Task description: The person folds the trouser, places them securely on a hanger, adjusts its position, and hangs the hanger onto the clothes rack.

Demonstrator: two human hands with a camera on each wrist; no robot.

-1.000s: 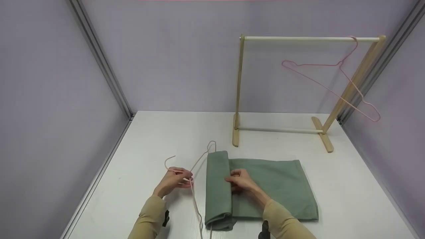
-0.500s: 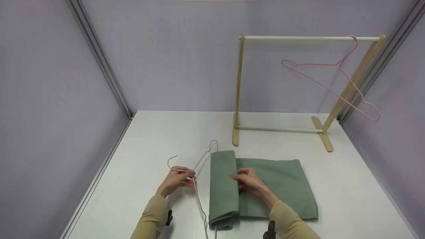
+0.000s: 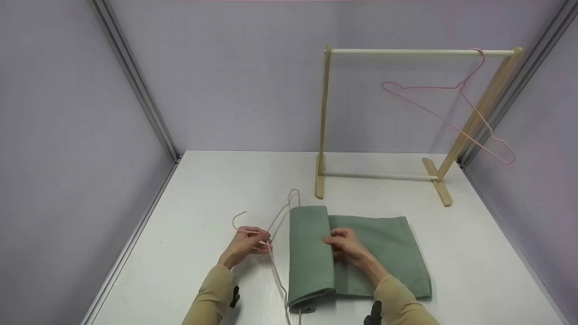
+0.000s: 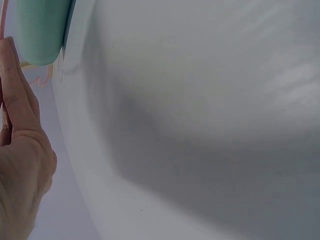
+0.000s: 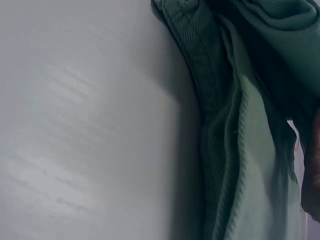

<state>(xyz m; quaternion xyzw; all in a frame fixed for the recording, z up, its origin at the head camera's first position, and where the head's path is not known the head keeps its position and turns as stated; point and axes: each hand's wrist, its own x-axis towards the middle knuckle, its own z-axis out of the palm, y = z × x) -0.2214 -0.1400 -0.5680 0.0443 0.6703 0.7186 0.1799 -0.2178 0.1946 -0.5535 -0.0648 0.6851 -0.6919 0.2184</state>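
Observation:
My left hand (image 3: 246,246) holds a pink clothes hanger (image 3: 275,267) at its neck, just below the hook. The hanger's bar runs inside the fold of a green cloth (image 3: 311,255), its two ends showing beyond the cloth. At the right edge of that folded-over part, my right hand (image 3: 348,247) pinches the fabric between thumb and fingers. The rest of the cloth lies flat to the right on the table. In the right wrist view, stitched hems of the cloth (image 5: 255,135) show in layers. The left wrist view shows the rounded fold (image 4: 41,32) beside my fingers.
Behind stands a wooden rack (image 3: 323,113) with a white top rail (image 3: 406,52). Another pink hanger (image 3: 431,87) hangs near the rail's right end. Pale walls (image 3: 253,81) enclose the white table (image 3: 216,180) at the back and sides.
Both hands have shifted slightly to the right, carrying the hanger and the folded part of the cloth along. The flat part stays put, and less of it shows.

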